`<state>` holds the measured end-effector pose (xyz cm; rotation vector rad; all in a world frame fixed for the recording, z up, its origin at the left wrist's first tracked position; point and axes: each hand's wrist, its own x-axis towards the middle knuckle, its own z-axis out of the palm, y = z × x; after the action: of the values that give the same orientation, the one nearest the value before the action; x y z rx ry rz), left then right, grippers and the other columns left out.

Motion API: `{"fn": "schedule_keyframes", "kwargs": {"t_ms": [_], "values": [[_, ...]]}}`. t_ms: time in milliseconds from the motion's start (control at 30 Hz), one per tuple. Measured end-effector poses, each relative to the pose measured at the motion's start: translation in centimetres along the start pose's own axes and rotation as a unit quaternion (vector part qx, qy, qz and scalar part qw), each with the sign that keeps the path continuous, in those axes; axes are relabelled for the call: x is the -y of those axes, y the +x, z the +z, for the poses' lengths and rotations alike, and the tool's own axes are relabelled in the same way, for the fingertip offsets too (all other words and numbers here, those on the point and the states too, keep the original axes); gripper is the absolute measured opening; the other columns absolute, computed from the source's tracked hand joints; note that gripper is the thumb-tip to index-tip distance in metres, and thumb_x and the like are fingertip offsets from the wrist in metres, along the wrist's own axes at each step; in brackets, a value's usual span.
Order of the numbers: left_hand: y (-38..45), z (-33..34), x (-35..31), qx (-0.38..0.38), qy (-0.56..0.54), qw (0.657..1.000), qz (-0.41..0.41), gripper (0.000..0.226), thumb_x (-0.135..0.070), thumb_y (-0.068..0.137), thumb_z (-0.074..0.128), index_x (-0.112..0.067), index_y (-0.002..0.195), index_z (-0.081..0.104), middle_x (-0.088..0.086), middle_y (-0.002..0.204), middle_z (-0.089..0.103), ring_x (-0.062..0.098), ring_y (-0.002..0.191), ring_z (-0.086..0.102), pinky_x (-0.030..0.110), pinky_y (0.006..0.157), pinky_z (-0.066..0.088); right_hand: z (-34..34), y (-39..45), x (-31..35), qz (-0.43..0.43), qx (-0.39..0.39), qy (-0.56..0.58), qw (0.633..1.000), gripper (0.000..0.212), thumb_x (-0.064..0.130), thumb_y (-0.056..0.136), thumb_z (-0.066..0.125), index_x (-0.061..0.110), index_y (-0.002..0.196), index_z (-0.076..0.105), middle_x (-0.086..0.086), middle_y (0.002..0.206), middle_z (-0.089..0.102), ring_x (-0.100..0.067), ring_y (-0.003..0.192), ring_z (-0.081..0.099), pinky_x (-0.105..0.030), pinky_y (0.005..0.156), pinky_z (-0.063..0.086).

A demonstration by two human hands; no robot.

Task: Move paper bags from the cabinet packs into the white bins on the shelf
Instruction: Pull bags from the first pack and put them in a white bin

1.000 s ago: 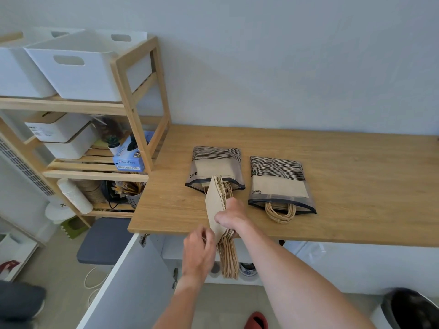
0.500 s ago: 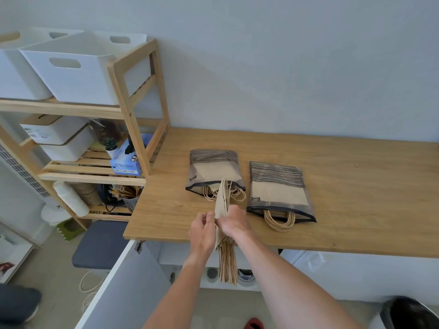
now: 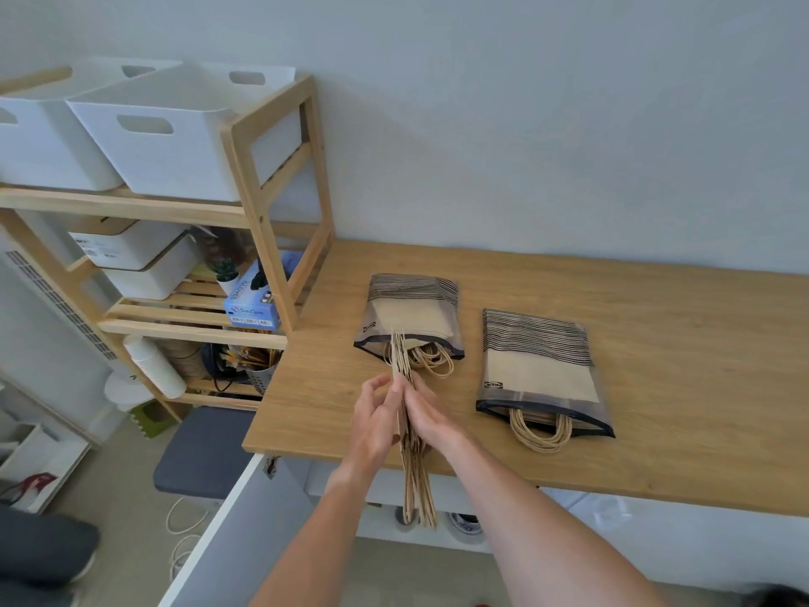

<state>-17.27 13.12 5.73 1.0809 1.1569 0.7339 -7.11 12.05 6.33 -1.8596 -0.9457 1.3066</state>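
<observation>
grip: I'm pinching a flat stack of folded brown paper bags (image 3: 403,387) edge-on between both palms, over the front edge of the light oak countertop (image 3: 656,343).
left hand (image 3: 376,420): pressing on the stack's left face, fingers (image 3: 372,387) partly spread, thumb side up.
right hand (image 3: 431,416): lying flat against the stack's right face, clamping it toward the left palm.
bag stack: standing on edge, top end pointing at the wall, twisted paper handles (image 3: 418,488) hanging below the countertop edge.
near pack: clear plastic pack with black stripes (image 3: 411,313) lying flat on the countertop just beyond the stack, mouth facing me, cord handles (image 3: 433,359) spilling out.
second pack: same striped clear pack (image 3: 540,370) lying to the right of the first, apart from it, handle loops (image 3: 540,431) sticking out of its mouth.
bins: two white plastic bins with cut-out handles (image 3: 170,138) sitting side by side on the top tier of the wooden shelf unit (image 3: 262,199), left of the countertop; can't see inside them.
shelf below: white lidded boxes (image 3: 131,256) and a blue glove box (image 3: 254,300) sitting on the middle tier.
cabinet: white door (image 3: 236,541) hanging open below the countertop.
</observation>
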Motion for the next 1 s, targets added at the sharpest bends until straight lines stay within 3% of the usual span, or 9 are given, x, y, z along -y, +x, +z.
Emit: {"fn": "schedule_keyframes", "kwargs": {"t_ms": [133, 233, 333, 433, 567, 733, 833, 933, 1000], "values": [[0.4, -0.6, 0.4, 0.01, 0.023, 1.0, 0.0, 0.039, -0.035, 0.096, 0.06, -0.017, 0.13, 0.054, 0.006, 0.13, 0.062, 0.02, 0.114, 0.06, 0.039, 0.078, 0.056, 0.0, 1.0, -0.9, 0.009, 0.001, 0.071, 0.997, 0.06, 0.055, 0.101, 0.039, 0.028, 0.154, 0.033, -0.002, 0.159, 0.034, -0.024, 0.143, 0.034, -0.047, 0.116, 0.027], [0.6, -1.3, 0.8, 0.016, 0.039, 0.999, -0.006, 0.042, -0.024, 0.092, 0.068, -0.017, 0.13, 0.054, 0.008, 0.132, 0.061, 0.018, 0.108, 0.063, 0.038, 0.074, 0.059, 0.1, 0.9, -1.5, 0.031, 0.001, 0.123, 0.992, 0.07, 0.06, 0.097, 0.041, 0.027, 0.157, 0.026, -0.003, 0.161, 0.03, -0.025, 0.145, 0.031, -0.049, 0.117, 0.026], [0.3, -1.9, 0.8, 0.015, 0.051, 0.999, -0.004, 0.041, -0.03, 0.092, 0.066, -0.02, 0.13, 0.053, 0.004, 0.125, 0.061, 0.013, 0.1, 0.062, 0.04, 0.08, 0.056, 0.1, 1.1, -1.8, 0.041, 0.007, 0.144, 0.989, 0.069, 0.057, 0.101, 0.04, 0.026, 0.159, 0.019, -0.004, 0.163, 0.025, -0.027, 0.148, 0.025, -0.048, 0.117, 0.021], [0.2, -2.1, 0.7, 0.026, 0.045, 0.999, -0.014, 0.054, -0.043, 0.085, 0.072, -0.021, 0.131, 0.052, 0.002, 0.127, 0.06, 0.02, 0.11, 0.061, 0.046, 0.088, 0.054, 0.1, 1.0, -1.5, 0.042, 0.022, 0.134, 0.99, 0.074, 0.057, 0.1, 0.043, 0.025, 0.16, 0.014, -0.006, 0.164, 0.023, -0.028, 0.149, 0.022, -0.05, 0.118, 0.018], [0.4, -2.2, 0.5, 0.02, 0.031, 0.999, -0.01, 0.045, -0.03, 0.087, 0.073, -0.018, 0.127, 0.055, 0.009, 0.132, 0.062, 0.022, 0.114, 0.062, 0.051, 0.09, 0.055, 0.5, 0.5, -1.0, 0.032, 0.019, 0.156, 0.987, 0.059, 0.05, 0.104, 0.038, 0.025, 0.157, 0.023, -0.005, 0.161, 0.028, -0.025, 0.146, 0.027, -0.042, 0.109, 0.026], [-0.3, -2.6, 0.0, -0.008, 0.018, 1.0, 0.024, 0.029, -0.006, 0.097, 0.055, -0.014, 0.124, 0.052, 0.002, 0.103, 0.072, 0.007, 0.08, 0.072, 0.031, 0.067, 0.058, 1.3, 1.0, -1.5, 0.034, 0.018, 0.168, 0.985, 0.064, 0.057, 0.101, 0.037, 0.028, 0.157, 0.024, -0.007, 0.158, 0.034, -0.031, 0.14, 0.039, -0.048, 0.111, 0.035], [-0.4, -3.1, 0.1, -0.035, 0.103, 0.992, 0.07, 0.044, 0.006, 0.092, 0.044, -0.016, 0.13, 0.051, 0.001, 0.121, 0.064, 0.011, 0.112, 0.057, 0.038, 0.099, 0.046, 1.4, 1.3, -1.7, 0.045, 0.008, 0.15, 0.988, 0.072, 0.06, 0.1, 0.037, 0.028, 0.16, 0.012, -0.004, 0.165, 0.017, -0.026, 0.149, 0.02, -0.049, 0.116, 0.02], [-0.3, -3.0, 0.1, -0.023, 0.18, 0.978, 0.104, 0.033, -0.016, 0.096, 0.054, -0.018, 0.129, 0.056, -0.001, 0.13, 0.058, 0.013, 0.123, 0.048, 0.033, 0.104, 0.037, 1.4, 1.2, -1.8, 0.041, 0.011, 0.164, 0.986, 0.074, 0.061, 0.1, 0.037, 0.028, 0.16, 0.01, -0.004, 0.166, 0.013, -0.026, 0.15, 0.016, -0.05, 0.118, 0.016], [-0.1, -2.8, 0.1, -0.011, 0.199, 0.974, 0.11, 0.048, -0.038, 0.09, 0.066, -0.018, 0.132, 0.055, -0.005, 0.129, 0.056, 0.012, 0.121, 0.048, 0.035, 0.103, 0.04, 1.4, 1.4, -1.8, 0.043, 0.005, 0.165, 0.985, 0.073, 0.062, 0.1, 0.037, 0.028, 0.16, 0.014, -0.004, 0.166, 0.016, -0.027, 0.15, 0.018, -0.05, 0.117, 0.017]]}}
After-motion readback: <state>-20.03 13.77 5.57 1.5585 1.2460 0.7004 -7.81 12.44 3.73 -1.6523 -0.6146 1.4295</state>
